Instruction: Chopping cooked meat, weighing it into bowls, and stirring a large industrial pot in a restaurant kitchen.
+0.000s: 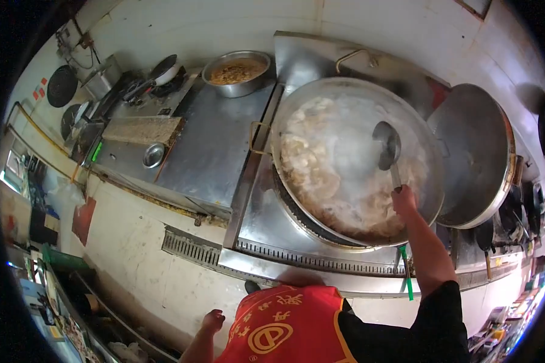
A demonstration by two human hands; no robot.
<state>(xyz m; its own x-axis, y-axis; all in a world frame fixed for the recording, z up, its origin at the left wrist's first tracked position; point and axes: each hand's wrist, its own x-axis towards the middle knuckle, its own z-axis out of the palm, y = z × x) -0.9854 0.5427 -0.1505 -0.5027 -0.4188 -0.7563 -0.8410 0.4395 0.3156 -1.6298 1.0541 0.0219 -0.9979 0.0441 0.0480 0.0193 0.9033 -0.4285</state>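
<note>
My right hand (404,200) grips the handle of a large metal ladle (386,143) over a wide metal cauldron (431,199). Steam veils the cauldron, and pale pieces in brownish, frothy liquid (309,163) show through it. I cannot tell how deep the ladle's bowl sits. On the cauldron's left side is a loop handle (253,137). My left hand (213,320) hangs low, left of my red apron (277,326), above the floor and apart from the stove. Its fingers look curled, and no object shows in it.
Left of the cauldron is a steel counter (213,145) with a metal basin of brown food (237,72). A small metal bowl (154,155) and a pan (165,70) lie farther left. A large round lid or pan (470,154) leans at right. A green-ended tool (406,272) hangs in front.
</note>
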